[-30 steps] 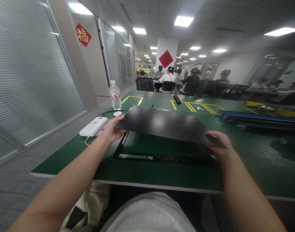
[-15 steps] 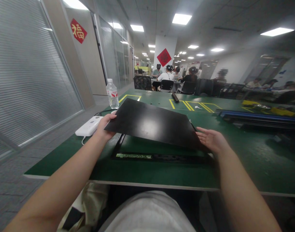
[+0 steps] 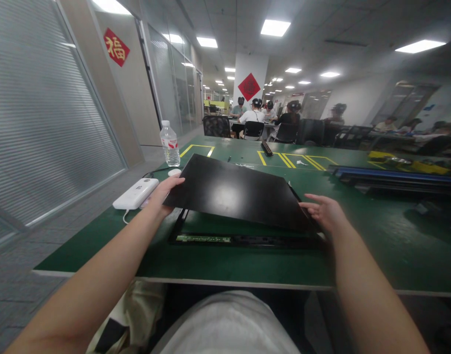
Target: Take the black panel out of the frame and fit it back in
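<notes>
A thin, glossy black screen panel (image 3: 228,191) tilts over a black rectangular frame (image 3: 273,241), its left side raised. My left hand (image 3: 165,195) grips the panel's left edge, thumb on top. My right hand (image 3: 326,214) is at the panel's right end, fingers stretched and apart, the fingertips against or close to the edge; exact contact is unclear. A narrow green circuit board (image 3: 203,239) shows along the frame's near side. The panel hides much of the frame's far side.
On the left stand a water bottle (image 3: 169,143) and a white power bank (image 3: 135,193) with a cable. Long dark bars (image 3: 395,179) lie at right. Yellow tape (image 3: 291,161) marks the green table (image 3: 232,265). Several people sit farther back.
The panel's left side has lowered slightly toward the frame, and my left hand has moved a little with it. My right hand's fingers have curled a bit. The view has shifted slightly.
</notes>
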`<state>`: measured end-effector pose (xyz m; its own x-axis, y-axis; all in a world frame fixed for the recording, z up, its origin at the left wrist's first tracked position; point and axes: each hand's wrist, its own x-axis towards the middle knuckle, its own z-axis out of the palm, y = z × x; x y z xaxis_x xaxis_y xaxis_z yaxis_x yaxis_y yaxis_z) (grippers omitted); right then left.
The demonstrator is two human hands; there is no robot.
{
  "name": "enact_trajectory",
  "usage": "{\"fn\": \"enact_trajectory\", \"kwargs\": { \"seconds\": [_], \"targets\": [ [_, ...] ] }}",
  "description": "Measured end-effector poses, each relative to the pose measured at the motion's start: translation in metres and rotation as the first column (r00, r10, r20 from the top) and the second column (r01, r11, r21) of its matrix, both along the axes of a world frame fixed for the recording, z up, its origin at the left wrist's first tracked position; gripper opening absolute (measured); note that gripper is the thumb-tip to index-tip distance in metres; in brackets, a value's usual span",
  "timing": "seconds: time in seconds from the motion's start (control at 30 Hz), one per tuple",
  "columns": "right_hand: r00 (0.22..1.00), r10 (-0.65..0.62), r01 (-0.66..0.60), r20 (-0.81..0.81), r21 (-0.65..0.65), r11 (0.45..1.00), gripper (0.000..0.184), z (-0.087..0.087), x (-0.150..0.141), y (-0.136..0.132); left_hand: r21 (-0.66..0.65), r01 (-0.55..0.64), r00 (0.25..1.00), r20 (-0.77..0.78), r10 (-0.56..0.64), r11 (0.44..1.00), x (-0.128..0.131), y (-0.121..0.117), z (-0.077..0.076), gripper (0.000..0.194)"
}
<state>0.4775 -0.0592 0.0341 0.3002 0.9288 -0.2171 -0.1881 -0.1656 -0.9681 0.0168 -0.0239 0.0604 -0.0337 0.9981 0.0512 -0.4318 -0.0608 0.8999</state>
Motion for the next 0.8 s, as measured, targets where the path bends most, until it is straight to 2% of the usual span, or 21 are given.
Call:
{"fn": "enact_trajectory", "kwargs": {
  "seconds": [0.33,0.47,0.8],
  "targets": [
    [0.972,-0.144,0.142,0.185,0.023,0.99,0.025,-0.012,0.003,0.008,-0.111,-0.012,0.985,-0.173,-0.008,0.994,0.004,-0.004,-0.003,0.044],
    [0.968,-0.137,0.133,0.211,0.029,0.991,0.022,-0.013,0.002,0.009,-0.104,-0.019,0.983,-0.186,-0.001,0.994,0.002,-0.004,-0.003,0.048],
    [0.941,-0.213,0.201,0.263,0.074,0.977,0.015,-0.011,0.0,0.006,-0.15,0.014,0.974,-0.22,-0.047,0.989,0.009,-0.007,-0.008,0.053]
  ]
}}
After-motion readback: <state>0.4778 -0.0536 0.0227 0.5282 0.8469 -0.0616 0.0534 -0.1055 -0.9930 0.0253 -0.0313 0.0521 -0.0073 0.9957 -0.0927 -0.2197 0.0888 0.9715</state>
